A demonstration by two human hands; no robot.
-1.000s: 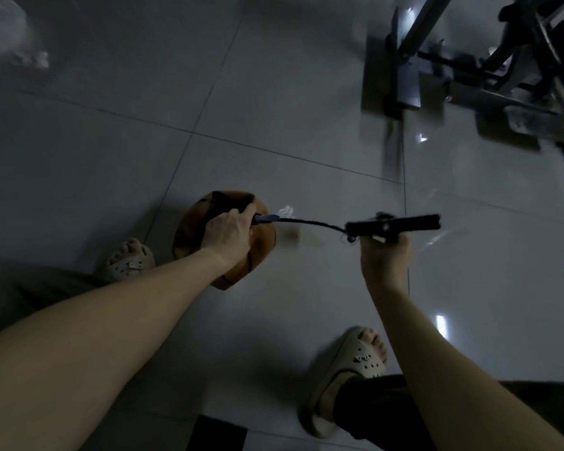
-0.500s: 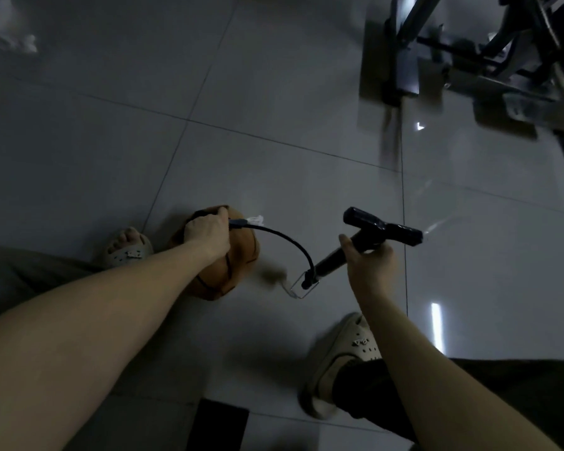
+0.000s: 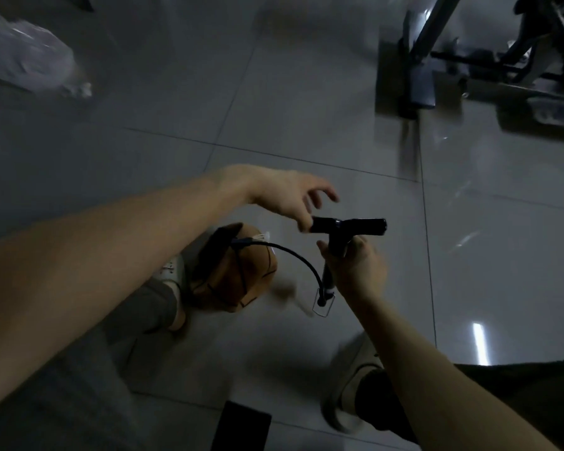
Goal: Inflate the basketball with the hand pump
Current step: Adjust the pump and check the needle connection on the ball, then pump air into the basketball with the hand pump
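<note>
The basketball (image 3: 241, 275), soft and dented, lies on the floor (image 3: 306, 125) at 8 o'clock from the pump (image 3: 327, 281), joined by a hose (image 3: 302, 257). The left hand (image 3: 284, 196) hovers open, fingers spread, at the handle's (image 3: 355, 225) 9 o'clock end, probably to grip it. The right hand (image 3: 355, 268) holds the barrel (image 3: 335, 249) upright. No writing is readable

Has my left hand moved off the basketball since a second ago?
Yes: the left hand left the basketball, now up right at the pump handle.
</note>
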